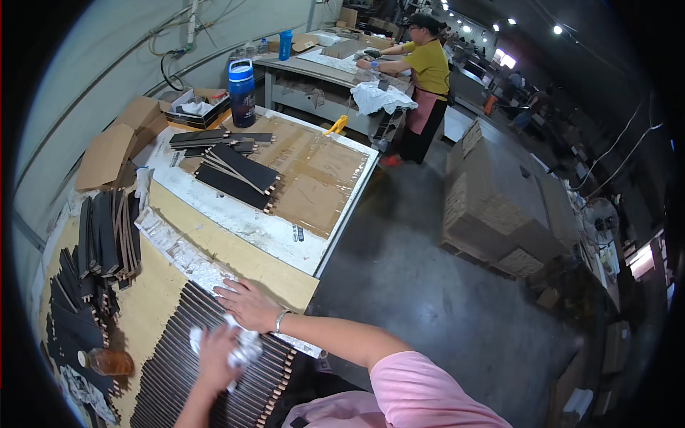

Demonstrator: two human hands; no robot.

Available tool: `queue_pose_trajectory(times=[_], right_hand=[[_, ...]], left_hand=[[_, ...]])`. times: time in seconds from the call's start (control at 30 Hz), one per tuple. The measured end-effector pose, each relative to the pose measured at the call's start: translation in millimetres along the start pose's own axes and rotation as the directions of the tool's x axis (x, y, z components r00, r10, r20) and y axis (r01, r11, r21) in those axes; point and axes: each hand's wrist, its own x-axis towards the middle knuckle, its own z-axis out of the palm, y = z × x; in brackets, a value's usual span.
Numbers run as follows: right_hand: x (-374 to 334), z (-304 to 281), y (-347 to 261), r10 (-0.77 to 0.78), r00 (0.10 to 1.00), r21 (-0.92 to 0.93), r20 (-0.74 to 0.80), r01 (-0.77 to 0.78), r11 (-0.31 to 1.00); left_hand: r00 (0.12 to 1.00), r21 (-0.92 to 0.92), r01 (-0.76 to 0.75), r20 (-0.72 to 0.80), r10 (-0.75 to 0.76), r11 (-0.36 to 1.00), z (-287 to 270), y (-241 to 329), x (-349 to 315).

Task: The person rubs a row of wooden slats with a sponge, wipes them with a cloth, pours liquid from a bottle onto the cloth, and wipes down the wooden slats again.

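Many dark wooden strips (164, 378) lie side by side in a slanting row on the pale board in front of me, small light-coloured pegs along their right ends. A crumpled white cloth (247, 349) is bunched under my left hand (217, 353), which is closed on it and pressed against the strips, slightly blurred. My right hand (248, 305), a metal bracelet at its wrist, lies with fingers spread over the far end of the row, beside the cloth. A long whitish bar (185, 260) runs along the row's far end.
Dark strips (107, 232) are stacked at left, near a jar of amber liquid (107, 362). Farther off, more strips (239, 171) sit on flattened cardboard (321, 175), with a blue bottle (241, 93) behind. A co-worker (428, 64) stands at another table; stacked boards (499, 200) stand right.
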Motion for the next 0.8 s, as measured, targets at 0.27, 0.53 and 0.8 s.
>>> queue_pose_trajectory(times=[0.27, 0.53, 0.8], right_hand=[[-8, -17, 18, -0.037, 0.998, -0.116, 0.059, 0.044, 0.992], [22, -5, -20, -0.031, 0.988, -0.174, 0.154, 0.058, 0.983], [23, -4, -21, -0.068, 0.993, -0.063, 0.095, 0.074, 0.995]], left_hand=[[0.996, -0.106, 0.045, -0.072, -0.052, 0.993, -1, 26, 0], [0.898, 0.176, 0.319, -0.371, -0.237, 0.931, -27, -59, 2], [0.999, 0.016, -0.001, -0.044, 0.002, 1.000, 31, 2, -47]])
